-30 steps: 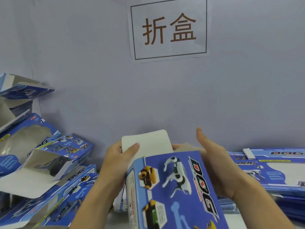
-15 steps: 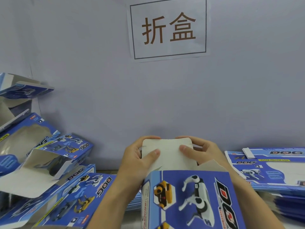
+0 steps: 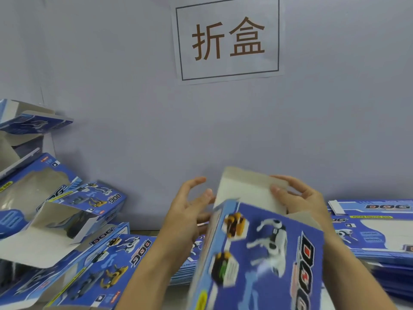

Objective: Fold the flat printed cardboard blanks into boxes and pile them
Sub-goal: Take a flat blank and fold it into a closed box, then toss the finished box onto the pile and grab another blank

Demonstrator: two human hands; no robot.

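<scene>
Left hand (image 3: 187, 211) has let go, fingers spread, while right hand (image 3: 299, 198) pinches the box (image 3: 263, 253) flap (image 3: 248, 189).

Blue printed box (image 3: 263, 253) held up before the wall, its plain end flap (image 3: 248, 191) raised. Right hand (image 3: 299, 200) pinches the flap's far corner. Left hand (image 3: 190, 211) sits at the box's left edge, fingers loosely spread. Folded boxes (image 3: 67, 220) piled left; flat blanks (image 3: 375, 231) stacked right. Paper sign (image 3: 228, 39) on wall.

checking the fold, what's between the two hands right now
In the head view, the box's pale end flap stands between them: the right hand pinches its far edge, the left hand sits beside its near edge.
</scene>
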